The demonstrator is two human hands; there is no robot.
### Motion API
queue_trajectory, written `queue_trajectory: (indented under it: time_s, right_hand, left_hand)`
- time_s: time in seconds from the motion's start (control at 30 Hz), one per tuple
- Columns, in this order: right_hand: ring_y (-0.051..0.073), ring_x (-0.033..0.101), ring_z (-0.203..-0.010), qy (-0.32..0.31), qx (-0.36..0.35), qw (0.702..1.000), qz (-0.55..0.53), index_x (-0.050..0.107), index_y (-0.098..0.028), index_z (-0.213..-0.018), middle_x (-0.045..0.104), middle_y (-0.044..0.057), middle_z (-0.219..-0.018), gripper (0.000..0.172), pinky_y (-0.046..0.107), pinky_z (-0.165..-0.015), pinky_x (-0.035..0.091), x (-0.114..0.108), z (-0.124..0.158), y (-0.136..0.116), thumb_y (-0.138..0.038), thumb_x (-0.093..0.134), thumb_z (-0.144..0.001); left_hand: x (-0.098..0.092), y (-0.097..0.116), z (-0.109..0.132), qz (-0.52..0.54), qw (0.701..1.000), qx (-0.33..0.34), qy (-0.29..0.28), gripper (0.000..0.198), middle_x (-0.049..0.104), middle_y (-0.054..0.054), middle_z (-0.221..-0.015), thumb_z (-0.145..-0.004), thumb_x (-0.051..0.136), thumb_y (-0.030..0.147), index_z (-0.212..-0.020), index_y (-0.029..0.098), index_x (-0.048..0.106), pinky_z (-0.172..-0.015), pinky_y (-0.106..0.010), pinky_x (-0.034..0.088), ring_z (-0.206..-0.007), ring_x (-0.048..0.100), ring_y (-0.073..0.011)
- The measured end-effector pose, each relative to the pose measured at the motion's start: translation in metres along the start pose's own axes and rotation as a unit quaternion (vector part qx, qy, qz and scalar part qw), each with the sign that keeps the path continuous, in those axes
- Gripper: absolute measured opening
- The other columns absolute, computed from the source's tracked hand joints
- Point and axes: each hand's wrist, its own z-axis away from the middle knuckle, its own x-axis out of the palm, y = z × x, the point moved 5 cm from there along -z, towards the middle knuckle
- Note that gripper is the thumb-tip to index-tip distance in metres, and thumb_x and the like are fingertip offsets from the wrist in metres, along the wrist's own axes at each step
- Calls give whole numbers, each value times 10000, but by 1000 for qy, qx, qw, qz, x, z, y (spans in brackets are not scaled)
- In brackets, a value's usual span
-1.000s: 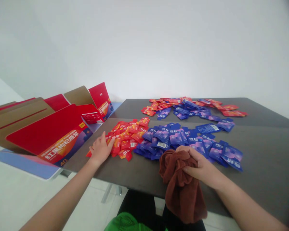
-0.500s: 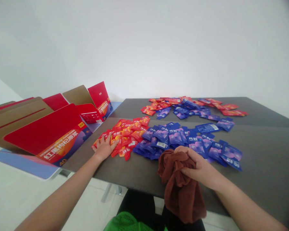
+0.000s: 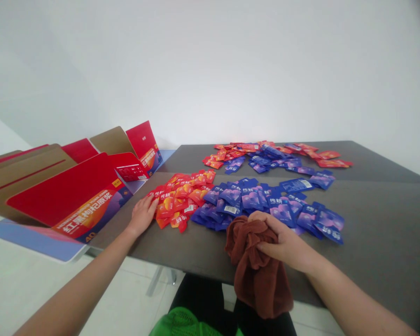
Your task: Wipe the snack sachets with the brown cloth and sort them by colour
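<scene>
My left hand (image 3: 143, 215) lies against the left edge of a heap of red sachets (image 3: 182, 196), palm down and fingers stretched out, gripping nothing. My right hand (image 3: 283, 240) clutches a bunched brown cloth (image 3: 257, 261), which hangs over the table's front edge. Just beyond the cloth, a heap of blue-purple sachets (image 3: 250, 198) spreads to the right and touches the red heap on its left side. Part of the lower blue sachets is hidden by the cloth and my right hand.
A dark table (image 3: 381, 224) stands before a white wall. Mixed red and blue sachets (image 3: 266, 156) lie scattered toward its back. On the left, opened red cartons (image 3: 80, 196) with brown insides rest on a lower bluish surface (image 3: 38, 238).
My left hand has slid left from on top of the red sachets to their edge. My right hand still holds the cloth. The whole view has shifted slightly.
</scene>
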Motion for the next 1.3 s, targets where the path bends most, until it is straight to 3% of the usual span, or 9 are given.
queue_trajectory:
  time_s: [0.2, 0.33, 0.47, 0.67, 0.77, 0.83, 1.1, 1.23, 1.3]
  right_hand:
    - [172, 548, -1009, -19, 3, 1000, -22, 519, -236, -1051, 563, 2, -1051, 373, 276, -884, 437, 3, -1, 1, -73, 582, -721]
    - [161, 545, -1012, -23, 3, 999, -35, 511, -240, -1053, 556, -5, -1053, 386, 266, -890, 433, 4, -2, 1, -51, 570, -722]
    - [161, 542, -1020, -19, 9, 999, -28, 516, -234, -1050, 552, 0, -1054, 389, 265, -891, 432, 3, -3, 0, -39, 568, -718]
    - [162, 547, -999, -11, 1, 1000, -29, 530, -228, -1033, 557, 1, -1042, 369, 276, -882, 432, 3, -5, -2, -43, 573, -717]
    - [161, 561, -967, -11, 3, 999, -36, 536, -223, -1022, 566, 1, -1029, 353, 288, -862, 440, 5, -6, -1, -51, 578, -717]
    - [168, 569, -967, -18, 6, 999, -38, 537, -220, -1030, 573, 4, -1035, 349, 305, -865, 443, 6, -7, 1, -64, 586, -721]
    - [182, 551, -1050, -18, 11, 999, -29, 524, -227, -1088, 564, 11, -1101, 377, 337, -930, 431, 8, -9, 4, -103, 629, -748]
    - [176, 567, -1040, 35, 35, 994, -100, 484, -250, -1138, 576, 12, -1078, 362, 344, -926, 453, 12, -8, 16, -211, 637, -813]
    - [176, 574, -1042, 60, 46, 990, -115, 477, -259, -1160, 588, 17, -1088, 338, 352, -931, 458, 10, -7, 21, -278, 614, -851]
  left_hand:
    - [-6, 1, 0, 38, 998, 29, 39, 594, 503, -159, -1399, -911, 231, 445, -1287, 78, 509, -1137, -429, 263, -1329, 418, -265]
    - [-18, 22, 6, 77, 992, 53, 86, 599, 499, -186, -1383, -920, 254, 460, -1280, 56, 510, -1144, -424, 265, -1327, 413, -270]
    - [-39, 78, 37, 175, 967, 133, 129, 507, 481, -131, -1405, -932, 366, 455, -1334, 161, 464, -1139, -451, 289, -1330, 413, -249]
    - [-35, 181, 121, 233, 916, 327, -26, 582, 371, -120, -1488, -937, 450, 284, -1472, 255, 225, -1134, -461, 311, -1379, 347, -245]
    - [-27, 211, 157, 227, 861, 450, -64, 724, 220, -129, -1556, -898, 511, 243, -1500, 273, 111, -1128, -483, 314, -1426, 243, -274]
    - [-22, 219, 169, 230, 836, 493, -64, 771, 171, -132, -1566, -879, 535, 239, -1505, 272, 85, -1125, -508, 307, -1437, 201, -291]
    - [-19, 224, 165, 258, 844, 464, -75, 771, 153, -145, -1563, -894, 530, 282, -1506, 275, 61, -1123, -559, 281, -1446, 167, -307]
    - [-17, 246, 165, 286, 848, 441, -65, 980, 19, -162, -1576, -794, 673, 403, -1506, 263, 15, -1110, -591, 286, -1456, 72, -360]
    - [-12, 261, 160, 294, 857, 422, -42, 1060, -7, -184, -1568, -742, 729, 369, -1500, 248, -1, -1101, -613, 286, -1453, 55, -378]
